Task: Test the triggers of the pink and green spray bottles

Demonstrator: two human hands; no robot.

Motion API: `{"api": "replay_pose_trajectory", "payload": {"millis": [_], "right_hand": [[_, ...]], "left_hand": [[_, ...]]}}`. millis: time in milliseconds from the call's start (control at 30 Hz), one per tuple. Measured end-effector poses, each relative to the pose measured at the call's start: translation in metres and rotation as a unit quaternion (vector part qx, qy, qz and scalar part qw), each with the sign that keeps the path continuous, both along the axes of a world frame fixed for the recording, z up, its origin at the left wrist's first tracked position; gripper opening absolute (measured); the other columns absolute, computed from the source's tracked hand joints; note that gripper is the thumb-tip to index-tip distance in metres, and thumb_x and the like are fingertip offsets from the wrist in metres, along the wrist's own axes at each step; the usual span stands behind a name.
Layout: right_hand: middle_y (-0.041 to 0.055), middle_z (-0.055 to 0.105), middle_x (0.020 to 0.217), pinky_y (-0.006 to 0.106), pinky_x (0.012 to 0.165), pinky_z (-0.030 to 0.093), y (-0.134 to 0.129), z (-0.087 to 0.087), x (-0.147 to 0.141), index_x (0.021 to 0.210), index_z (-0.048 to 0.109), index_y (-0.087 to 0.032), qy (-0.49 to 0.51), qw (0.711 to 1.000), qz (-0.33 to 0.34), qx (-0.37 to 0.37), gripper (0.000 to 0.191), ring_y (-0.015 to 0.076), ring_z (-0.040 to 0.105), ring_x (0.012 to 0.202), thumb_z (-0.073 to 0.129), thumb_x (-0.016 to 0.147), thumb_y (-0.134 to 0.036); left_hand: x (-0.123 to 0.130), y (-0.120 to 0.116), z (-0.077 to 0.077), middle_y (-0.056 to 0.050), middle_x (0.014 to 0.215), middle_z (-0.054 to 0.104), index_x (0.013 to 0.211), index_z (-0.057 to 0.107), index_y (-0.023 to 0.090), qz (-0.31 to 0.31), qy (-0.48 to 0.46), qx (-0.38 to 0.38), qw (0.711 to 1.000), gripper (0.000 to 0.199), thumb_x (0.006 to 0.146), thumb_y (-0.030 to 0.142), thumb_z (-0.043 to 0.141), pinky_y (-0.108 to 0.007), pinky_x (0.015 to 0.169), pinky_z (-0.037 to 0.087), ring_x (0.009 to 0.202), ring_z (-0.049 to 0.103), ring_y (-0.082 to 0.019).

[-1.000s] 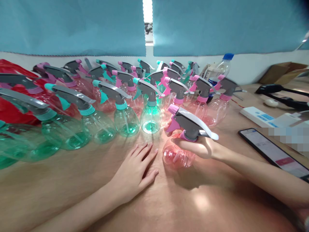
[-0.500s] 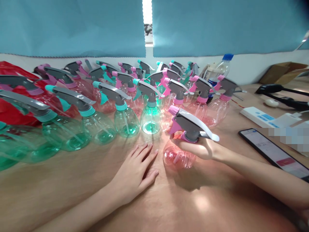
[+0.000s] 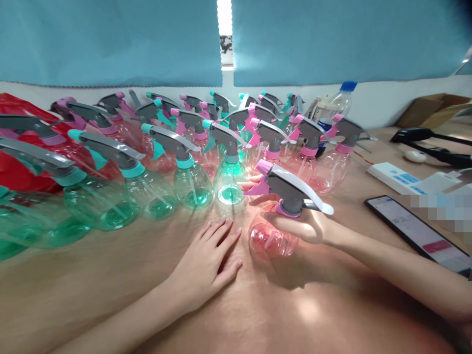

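Note:
A pink spray bottle [image 3: 273, 241] with a grey and pink trigger head stands on the wooden table in front of the rows. My right hand [image 3: 311, 227] is around its neck from the right, with the fingers stretched out behind the bottle and the thumb in front. Whether the palm touches the bottle cannot be made out. To the left of this bottle, my left hand [image 3: 208, 255] lies flat on the table [image 3: 147, 275], fingers spread, holding nothing. A green spray bottle [image 3: 230, 184] stands just beyond my hands.
Several green and pink spray bottles fill the back and left. Behind them at far left is a red bag [image 3: 22, 167]. On the right are a phone [image 3: 420, 233], a white power strip [image 3: 396, 178], black glasses [image 3: 431, 147], a blue-capped bottle [image 3: 341, 101] and a cardboard box [image 3: 431, 110].
The fingers of my right hand have opened and stretched out to the left, away from the pink bottle's neck. My left hand and the bottles have stayed in place.

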State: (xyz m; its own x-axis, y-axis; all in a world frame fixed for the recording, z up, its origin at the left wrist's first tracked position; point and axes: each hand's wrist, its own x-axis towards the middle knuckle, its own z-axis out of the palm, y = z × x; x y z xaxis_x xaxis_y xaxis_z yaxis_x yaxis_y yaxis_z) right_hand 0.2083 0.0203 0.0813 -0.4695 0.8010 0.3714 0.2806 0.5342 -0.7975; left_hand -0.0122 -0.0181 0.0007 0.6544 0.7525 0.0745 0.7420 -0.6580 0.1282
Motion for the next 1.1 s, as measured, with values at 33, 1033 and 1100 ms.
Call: {"api": "replay_pose_trajectory", "payload": {"millis": [33, 1033, 1100], "right_hand": [[0.0055, 0.071, 0.092, 0.035, 0.062, 0.056, 0.0001, -0.0001, -0.0001, 0.101, 0.062, -0.026, 0.004, 1.000, -0.001, 0.001, 0.040, 0.0268, 0.068, 0.090, 0.048, 0.065, -0.015], [0.0028, 0.061, 0.066, 0.036, 0.065, 0.055, 0.0003, -0.0025, 0.0027, 0.065, 0.051, -0.024, 0.002, 1.000, -0.003, -0.025, 0.007, 0.0233, 0.064, 0.078, 0.051, 0.065, -0.017], [0.0031, 0.060, 0.066, 0.036, 0.066, 0.055, 0.0008, -0.0044, 0.0042, 0.060, 0.047, -0.024, -0.005, 1.000, -0.001, -0.029, 0.009, 0.0231, 0.064, 0.078, 0.051, 0.065, -0.017]], "left_hand": [[0.0000, -0.0001, 0.0001, -0.013, 0.147, 0.038, 0.140, 0.042, 0.015, 0.000, 0.001, 0.000, 1.000, 0.054, 0.094, 0.043, 0.046, -0.051, 0.110, 0.028, 0.137, 0.033, -0.029], [0.0002, -0.0002, 0.0006, -0.014, 0.148, 0.038, 0.140, 0.042, 0.014, 0.002, -0.003, -0.006, 1.000, 0.054, 0.094, 0.042, 0.046, -0.051, 0.110, 0.028, 0.137, 0.033, -0.031], [0.0003, 0.0000, 0.0006, -0.015, 0.148, 0.037, 0.141, 0.042, 0.014, 0.001, -0.005, -0.004, 1.000, 0.054, 0.094, 0.042, 0.046, -0.051, 0.110, 0.028, 0.137, 0.033, -0.031]]}}
